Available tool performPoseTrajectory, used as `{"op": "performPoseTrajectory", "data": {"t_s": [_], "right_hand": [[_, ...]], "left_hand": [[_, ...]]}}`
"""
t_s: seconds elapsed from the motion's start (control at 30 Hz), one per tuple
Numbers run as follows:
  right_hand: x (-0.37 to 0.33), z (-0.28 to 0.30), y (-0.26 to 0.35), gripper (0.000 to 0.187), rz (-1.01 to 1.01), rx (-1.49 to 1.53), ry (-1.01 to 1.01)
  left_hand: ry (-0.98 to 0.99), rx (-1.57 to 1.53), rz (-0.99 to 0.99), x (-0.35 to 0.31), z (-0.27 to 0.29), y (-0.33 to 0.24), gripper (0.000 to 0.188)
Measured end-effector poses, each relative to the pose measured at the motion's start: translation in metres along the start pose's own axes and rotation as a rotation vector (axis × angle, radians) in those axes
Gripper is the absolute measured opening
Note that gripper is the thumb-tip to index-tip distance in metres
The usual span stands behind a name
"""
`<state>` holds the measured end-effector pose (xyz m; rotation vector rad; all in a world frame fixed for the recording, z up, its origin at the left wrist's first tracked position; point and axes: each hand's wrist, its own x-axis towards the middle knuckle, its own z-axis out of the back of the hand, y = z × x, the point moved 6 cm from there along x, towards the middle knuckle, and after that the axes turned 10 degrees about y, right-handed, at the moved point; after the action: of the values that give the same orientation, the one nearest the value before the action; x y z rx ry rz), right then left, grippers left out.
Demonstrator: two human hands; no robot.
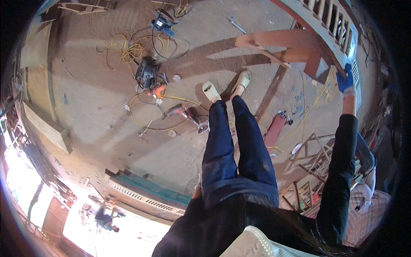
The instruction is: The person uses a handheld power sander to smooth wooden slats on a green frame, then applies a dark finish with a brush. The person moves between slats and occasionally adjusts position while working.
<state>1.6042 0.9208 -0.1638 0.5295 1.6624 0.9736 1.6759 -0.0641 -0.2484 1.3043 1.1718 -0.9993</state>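
Observation:
My right hand [346, 82], in a blue glove, reaches out at the right and grips the near end of a reddish-brown wooden frame with a row of pale spindles [327, 17]. Beneath that hand is a pale slatted strip [356, 81]. My left hand [197, 192] hangs beside my left hip, with only a small part showing; its fingers are hidden. Under the spindled frame lies a curved reddish board [295, 43] with a thin wooden strip [269, 55] against it.
Corded power tools, including a red-and-grey drill [182, 112] and a black tool [147, 72], lie among yellow cables [130, 50]. A red cylinder [275, 128] lies right of my legs. Wooden scraps [304, 188] are piled lower right. Another person [105, 220] is at the lower left.

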Motion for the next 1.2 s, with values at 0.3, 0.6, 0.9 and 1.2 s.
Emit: {"op": "performPoseTrajectory", "data": {"t_s": [0.3, 0.6, 0.9, 1.2], "right_hand": [[0.009, 0.008, 0.009, 0.035, -0.215, 0.146, 0.126], [0.052, 0.077, 0.056, 0.042, -0.162, 0.05, -0.011], [0.077, 0.093, 0.065, 0.052, -0.338, 0.168, 0.23], [0.079, 0.099, 0.05, 0.058, -0.132, 0.104, 0.039]], "left_hand": [[0.188, -0.255, -0.05, 0.048, -0.024, 0.033, 0.049], [-0.476, 0.371, -0.289, -0.048, -0.097, -0.062, 0.043], [0.062, 1.552, -0.813, -0.105, -0.187, -0.083, 0.02], [0.175, 1.478, -0.729, -0.149, -0.192, -0.046, 0.018]]}}
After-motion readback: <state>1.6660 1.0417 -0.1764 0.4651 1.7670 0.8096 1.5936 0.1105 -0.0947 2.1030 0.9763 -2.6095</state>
